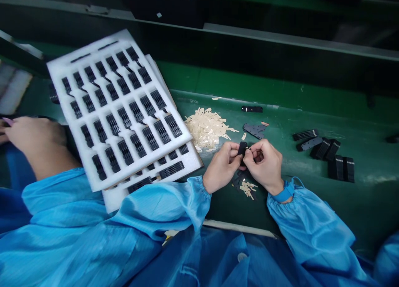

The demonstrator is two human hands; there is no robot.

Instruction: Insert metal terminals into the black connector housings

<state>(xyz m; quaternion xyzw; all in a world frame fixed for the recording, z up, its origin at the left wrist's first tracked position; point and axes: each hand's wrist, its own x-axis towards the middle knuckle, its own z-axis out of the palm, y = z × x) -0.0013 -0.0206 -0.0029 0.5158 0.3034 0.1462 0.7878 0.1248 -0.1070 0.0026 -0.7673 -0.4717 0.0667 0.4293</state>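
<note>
My left hand [222, 166] is closed around a small black rectangular part [242, 148], held upright above the green table. A pale, flat tab [244, 136] sticks up from the part's top end. My right hand [264, 164] pinches at the part's right side; what lies between its fingertips is too small to make out. Just below the hands lie several pale tabs [248, 189] beside dark pieces. A large heap of cream-coloured tabs [207, 127] sits to the left, and flat dark plates [254, 130] rest just beyond the hands.
White foam trays [117, 177] holding rows of black parts are stacked at the left. Black blocks [341, 168] lie on the green table [299, 210] at the right. One black strip [252, 109] lies farther back. Another person's hand [34, 133] is at the far left.
</note>
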